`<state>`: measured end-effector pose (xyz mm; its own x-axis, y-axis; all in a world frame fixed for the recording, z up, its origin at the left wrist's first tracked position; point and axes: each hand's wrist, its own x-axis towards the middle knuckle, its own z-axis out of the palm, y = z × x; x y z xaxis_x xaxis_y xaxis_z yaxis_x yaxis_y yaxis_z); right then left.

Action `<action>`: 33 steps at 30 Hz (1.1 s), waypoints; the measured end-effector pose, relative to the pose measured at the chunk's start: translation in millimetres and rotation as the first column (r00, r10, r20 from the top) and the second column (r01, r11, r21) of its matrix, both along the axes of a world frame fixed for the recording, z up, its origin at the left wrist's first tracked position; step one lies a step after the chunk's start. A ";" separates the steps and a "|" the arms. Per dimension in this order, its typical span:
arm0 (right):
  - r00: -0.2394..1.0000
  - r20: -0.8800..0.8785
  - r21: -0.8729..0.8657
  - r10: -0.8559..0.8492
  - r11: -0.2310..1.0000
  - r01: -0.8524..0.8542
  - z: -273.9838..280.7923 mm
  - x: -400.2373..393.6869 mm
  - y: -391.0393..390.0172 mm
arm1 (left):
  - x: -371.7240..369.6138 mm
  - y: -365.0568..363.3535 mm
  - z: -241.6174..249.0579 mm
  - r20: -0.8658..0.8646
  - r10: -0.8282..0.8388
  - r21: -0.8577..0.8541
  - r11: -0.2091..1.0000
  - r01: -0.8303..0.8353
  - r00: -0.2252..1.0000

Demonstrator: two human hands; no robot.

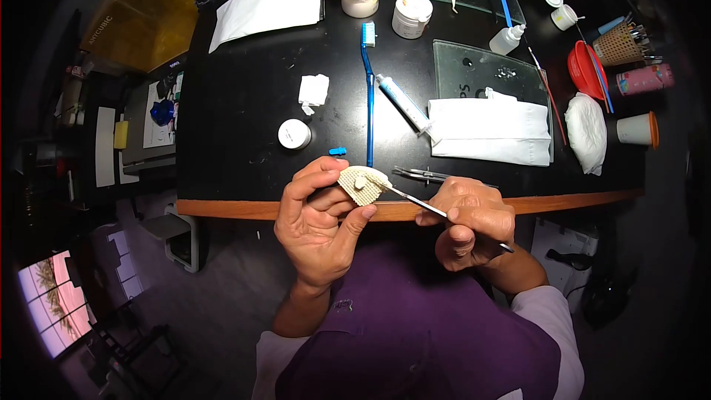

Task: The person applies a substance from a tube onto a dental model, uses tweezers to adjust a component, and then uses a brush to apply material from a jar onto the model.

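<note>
My left hand (318, 233) grips a small cream-coloured, fan-shaped piece (364, 194) by its edges, between fingers and thumb. Its upward face has a gridded texture, and a pale lump sits near the middle. In my right hand (474, 222) is a slim metal tool (416, 201), held much like a pen. The tool's far end meets the right edge of the piece, where some cream material hides the tip. Both hands are at the table's front edge. Just beyond them lie a blue toothbrush (369, 104), a small blue cap (338, 151) and metal tweezers (422, 175).
A syringe (402, 104) lies beside folded paper towels (489, 130) on a glass slab (459, 67). Left of it stands a small white jar (295, 134). Farther right are a red bowl (585, 70), a white cloth bundle (585, 133) and a cup (635, 131). A wooden edge (222, 208) borders the black table.
</note>
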<state>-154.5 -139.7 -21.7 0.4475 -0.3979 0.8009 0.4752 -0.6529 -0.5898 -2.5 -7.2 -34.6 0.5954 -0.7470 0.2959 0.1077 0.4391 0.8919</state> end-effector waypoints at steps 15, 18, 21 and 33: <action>0.999 -0.042 -0.015 0.026 1.000 -0.027 0.4 -2.9 -0.6 | 0.5 0.0 -0.9 0.003 -0.004 0.001 1.000 0.004 1.000; 0.998 -0.055 -0.016 0.036 0.999 -0.037 0.9 -3.8 -1.2 | 0.7 0.2 -1.7 0.002 -0.001 0.006 1.000 0.001 1.000; 0.998 -0.047 -0.012 0.041 0.999 -0.042 1.0 -3.0 -1.0 | 0.3 0.0 -0.9 -0.003 -0.001 0.000 1.000 0.001 1.000; 1.000 -0.022 -0.008 0.016 1.000 -0.016 -0.8 -3.2 0.4 | 0.4 -0.4 -1.5 0.001 -0.001 -0.002 1.000 0.001 1.000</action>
<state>-157.7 -139.3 -22.5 0.4714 -0.3838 0.7940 0.4722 -0.6505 -0.5949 -2.2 -7.6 -36.1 0.5941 -0.7473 0.2977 0.1072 0.4404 0.8914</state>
